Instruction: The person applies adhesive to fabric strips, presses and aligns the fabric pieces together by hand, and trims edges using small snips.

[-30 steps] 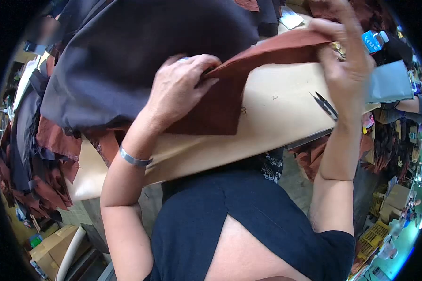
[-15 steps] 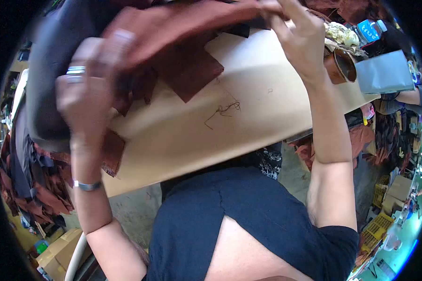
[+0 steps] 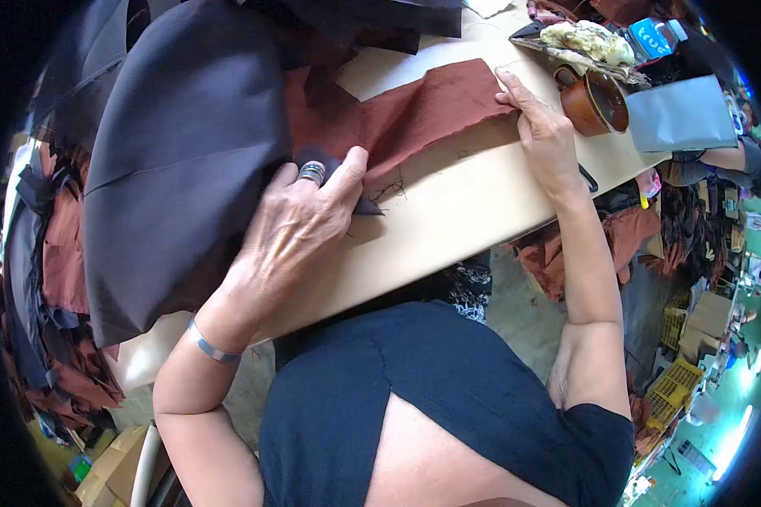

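Note:
A strip of reddish-brown cloth [image 3: 440,100] stretches across the pale table between my two hands. My right hand [image 3: 548,135] pinches its right end between thumb and fingers. At its left part, my left hand [image 3: 300,211], with rings on a finger, is closed on the cloth, thumb on top; some of its fingertips are hidden. A large dark grey cloth [image 3: 186,144] bulges up beside my left hand and drapes over the table's left side. A small dark corner of cloth [image 3: 369,207] pokes out under that hand. Loose threads [image 3: 391,188] lie by the strip's lower edge.
A brown mug [image 3: 585,106] stands right of my right hand, near a grey-blue flat packet [image 3: 683,115] and a bottle with a blue label [image 3: 654,40]. Fabric scraps [image 3: 80,253] hang at the left. Yellow crates [image 3: 672,393] sit on the floor at the right.
Both hands have come down toward the table, the left one also moving right. The brown cloth, raised and blurred before, is now spread flat between them. The dark cloth bulges further right.

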`<act>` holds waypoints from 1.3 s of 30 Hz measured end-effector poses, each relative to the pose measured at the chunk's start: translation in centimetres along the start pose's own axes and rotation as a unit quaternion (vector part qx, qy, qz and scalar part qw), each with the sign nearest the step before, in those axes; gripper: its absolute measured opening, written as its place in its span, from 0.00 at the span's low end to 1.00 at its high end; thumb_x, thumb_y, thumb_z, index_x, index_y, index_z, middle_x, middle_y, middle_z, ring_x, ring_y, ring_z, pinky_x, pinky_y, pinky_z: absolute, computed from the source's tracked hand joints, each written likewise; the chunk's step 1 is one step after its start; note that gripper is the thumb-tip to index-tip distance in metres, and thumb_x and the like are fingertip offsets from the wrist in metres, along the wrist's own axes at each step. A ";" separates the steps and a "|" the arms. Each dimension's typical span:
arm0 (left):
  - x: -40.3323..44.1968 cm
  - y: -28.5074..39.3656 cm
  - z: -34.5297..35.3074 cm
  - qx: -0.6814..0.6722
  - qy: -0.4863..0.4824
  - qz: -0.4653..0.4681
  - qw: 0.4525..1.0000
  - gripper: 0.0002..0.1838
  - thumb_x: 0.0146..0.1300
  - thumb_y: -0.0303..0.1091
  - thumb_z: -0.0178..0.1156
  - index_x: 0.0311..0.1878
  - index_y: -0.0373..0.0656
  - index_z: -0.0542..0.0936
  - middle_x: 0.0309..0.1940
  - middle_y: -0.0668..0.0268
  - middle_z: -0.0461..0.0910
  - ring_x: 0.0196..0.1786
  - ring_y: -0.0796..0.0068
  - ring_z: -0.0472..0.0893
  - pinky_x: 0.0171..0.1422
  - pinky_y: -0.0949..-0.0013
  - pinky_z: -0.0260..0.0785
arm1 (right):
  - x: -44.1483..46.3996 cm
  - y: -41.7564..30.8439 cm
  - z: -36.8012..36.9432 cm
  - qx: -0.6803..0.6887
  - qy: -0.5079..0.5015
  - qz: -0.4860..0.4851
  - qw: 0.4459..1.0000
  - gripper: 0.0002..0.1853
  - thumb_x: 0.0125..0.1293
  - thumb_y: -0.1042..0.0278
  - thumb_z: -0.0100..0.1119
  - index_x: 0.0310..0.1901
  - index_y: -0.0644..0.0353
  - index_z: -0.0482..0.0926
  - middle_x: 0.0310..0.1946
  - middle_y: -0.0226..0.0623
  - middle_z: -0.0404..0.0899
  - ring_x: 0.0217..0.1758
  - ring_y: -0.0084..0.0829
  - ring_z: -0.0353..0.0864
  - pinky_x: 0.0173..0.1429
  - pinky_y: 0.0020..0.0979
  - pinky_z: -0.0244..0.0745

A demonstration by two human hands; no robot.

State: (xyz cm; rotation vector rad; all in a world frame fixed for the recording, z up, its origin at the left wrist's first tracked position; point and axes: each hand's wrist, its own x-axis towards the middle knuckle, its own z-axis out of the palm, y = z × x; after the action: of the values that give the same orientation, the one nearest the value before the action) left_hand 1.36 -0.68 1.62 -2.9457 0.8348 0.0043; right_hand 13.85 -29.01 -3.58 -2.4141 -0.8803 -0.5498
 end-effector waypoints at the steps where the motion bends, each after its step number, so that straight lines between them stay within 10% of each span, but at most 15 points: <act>1: -0.1 -0.2 0.6 0.037 0.051 0.022 0.998 0.19 0.55 0.28 0.53 0.52 0.36 0.74 0.48 0.63 0.69 0.28 0.74 0.76 0.38 0.67 0.68 | 0.1 0.0 0.0 -0.006 0.000 -0.001 1.000 0.34 0.56 0.89 0.48 0.64 0.46 0.69 0.38 0.40 0.83 0.42 0.40 0.83 0.49 0.37 0.78; 10: -0.1 0.7 1.4 0.005 0.019 -0.008 1.000 0.29 0.54 0.31 0.54 0.63 0.47 0.70 0.39 0.61 0.69 0.32 0.69 0.76 0.37 0.65 0.69 | 0.6 -1.4 -4.0 -0.116 0.038 -0.016 0.992 0.35 0.53 0.92 0.41 0.64 0.54 0.68 0.58 0.42 0.75 0.59 0.36 0.76 0.61 0.35 0.71; 16: 0.8 1.6 1.8 0.107 0.033 -0.015 0.994 0.25 0.60 0.34 0.50 0.62 0.38 0.71 0.36 0.66 0.68 0.26 0.81 0.73 0.36 0.75 0.63 | -0.7 -3.1 -4.7 0.050 -0.103 0.054 0.992 0.36 0.51 0.90 0.44 0.65 0.54 0.68 0.47 0.37 0.81 0.51 0.34 0.79 0.60 0.33 0.68; 21: 1.4 2.0 1.6 0.116 0.030 -0.020 0.993 0.26 0.60 0.35 0.51 0.62 0.38 0.71 0.35 0.67 0.68 0.24 0.82 0.73 0.36 0.77 0.63 | -1.1 -1.9 -5.2 -0.052 -0.011 0.016 0.998 0.34 0.50 0.87 0.49 0.62 0.54 0.70 0.42 0.35 0.83 0.45 0.39 0.80 0.56 0.36 0.69; 24: 1.2 1.8 1.5 0.100 0.036 0.004 0.994 0.26 0.60 0.36 0.51 0.62 0.38 0.71 0.34 0.68 0.67 0.26 0.83 0.74 0.35 0.77 0.63 | -0.3 -1.4 -9.4 -0.108 0.077 0.148 0.980 0.22 0.54 0.77 0.60 0.53 0.54 0.77 0.44 0.34 0.81 0.49 0.39 0.77 0.57 0.37 0.68; 26: 1.0 1.9 1.3 0.105 0.026 0.011 0.994 0.25 0.61 0.35 0.50 0.62 0.38 0.71 0.34 0.68 0.67 0.27 0.83 0.74 0.35 0.76 0.63 | -0.3 1.2 -11.5 -0.303 0.039 0.072 0.949 0.21 0.52 0.65 0.68 0.49 0.55 0.79 0.50 0.36 0.78 0.53 0.41 0.74 0.57 0.39 0.68; 31: 1.0 2.1 1.4 0.128 0.011 0.010 0.992 0.24 0.62 0.33 0.49 0.62 0.38 0.71 0.35 0.68 0.68 0.27 0.82 0.73 0.34 0.76 0.62 | -0.3 4.3 -11.8 -0.371 -0.159 0.184 0.896 0.36 0.45 0.35 0.66 0.52 0.52 0.81 0.61 0.43 0.70 0.67 0.45 0.63 0.64 0.47 0.63; 39: 1.2 2.4 1.1 0.137 0.024 0.005 0.990 0.24 0.61 0.32 0.49 0.61 0.37 0.72 0.35 0.68 0.70 0.26 0.83 0.72 0.34 0.77 0.62 | -0.3 4.5 -12.7 -0.349 -0.139 0.172 0.911 0.28 0.45 0.44 0.69 0.46 0.53 0.81 0.62 0.40 0.68 0.67 0.42 0.63 0.63 0.47 0.63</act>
State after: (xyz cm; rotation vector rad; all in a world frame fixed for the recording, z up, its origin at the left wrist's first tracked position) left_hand 1.18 -3.25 0.35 -2.6942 0.7853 -0.1683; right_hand 14.23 -39.58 4.85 -3.2716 -0.3556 -0.4313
